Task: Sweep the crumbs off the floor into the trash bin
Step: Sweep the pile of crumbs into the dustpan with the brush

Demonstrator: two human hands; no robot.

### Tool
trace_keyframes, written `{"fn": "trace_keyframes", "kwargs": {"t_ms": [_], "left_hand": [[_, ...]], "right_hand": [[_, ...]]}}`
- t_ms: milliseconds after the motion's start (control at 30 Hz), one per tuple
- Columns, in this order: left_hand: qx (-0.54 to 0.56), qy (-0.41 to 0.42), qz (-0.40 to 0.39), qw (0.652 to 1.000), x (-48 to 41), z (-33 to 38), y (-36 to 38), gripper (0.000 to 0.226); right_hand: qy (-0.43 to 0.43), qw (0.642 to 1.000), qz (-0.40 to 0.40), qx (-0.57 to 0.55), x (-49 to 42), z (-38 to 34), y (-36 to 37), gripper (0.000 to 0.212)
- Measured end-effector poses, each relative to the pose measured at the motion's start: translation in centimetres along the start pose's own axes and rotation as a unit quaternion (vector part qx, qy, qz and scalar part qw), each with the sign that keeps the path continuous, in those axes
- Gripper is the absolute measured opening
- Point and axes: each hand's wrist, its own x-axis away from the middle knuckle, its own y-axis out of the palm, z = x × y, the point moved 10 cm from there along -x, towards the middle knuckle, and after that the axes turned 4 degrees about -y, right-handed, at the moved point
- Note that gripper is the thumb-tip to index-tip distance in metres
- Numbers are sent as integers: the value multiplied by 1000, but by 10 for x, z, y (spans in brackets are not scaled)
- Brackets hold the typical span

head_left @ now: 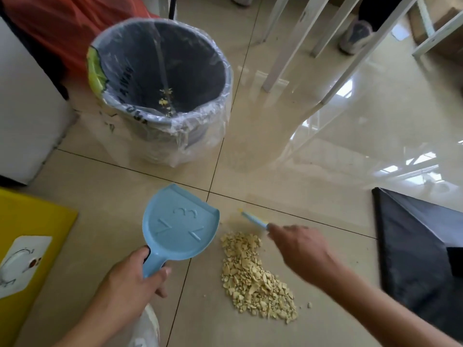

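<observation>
A pile of pale yellow crumbs (253,279) lies on the beige tiled floor in front of me. My left hand (132,284) grips the handle of a light blue dustpan (179,227), which is empty and sits just left of the pile. My right hand (300,251) holds a small blue brush (254,219) above the far end of the pile; the brush is blurred. The grey trash bin (162,78), lined with a clear plastic bag, stands on the floor beyond the dustpan and has a few crumbs at its bottom.
A yellow board (32,236) lies at the left. A black object (421,249) sits on the floor at the right. White frame legs (283,58) stand behind the bin. A white cabinet (22,108) is at the far left, and someone's shoes (355,36) show at the top right.
</observation>
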Motion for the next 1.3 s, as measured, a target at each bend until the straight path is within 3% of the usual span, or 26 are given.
{"fn": "trace_keyframes", "kwargs": {"t_ms": [133, 200, 433, 600, 700, 833, 967, 1100, 1300], "left_hand": [[-10, 12, 32, 999, -10, 1, -19, 8], [-24, 14, 47, 999, -13, -2, -27, 10], [3, 0, 47, 999, -13, -19, -29, 8], [-1, -7, 25, 1000, -13, -29, -21, 7], [1, -15, 8, 1000, -11, -29, -15, 7], [-1, -10, -2, 1000, -9, -27, -12, 8], [-8, -3, 6, 1000, -8, -24, -15, 8], [-34, -2, -13, 999, -5, -22, -10, 8], [-90, -16, -57, 994, -6, -43, 2, 4]], "right_hand": [[130, 987, 36, 89, -49, 82, -41, 24], [139, 985, 31, 93, -70, 88, -34, 21], [-59, 998, -22, -14, -37, -70, 48, 36], [-83, 995, -54, -33, 46, -75, 67, 62], [-37, 997, 5, -61, 65, -56, 45, 57], [65, 980, 41, -181, 74, -52, 7, 21], [170, 890, -94, -413, 68, -100, 43, 27], [238, 854, -133, -442, 54, -113, 97, 24], [320, 838, -54, -438, 49, -21, 95, 21]]}}
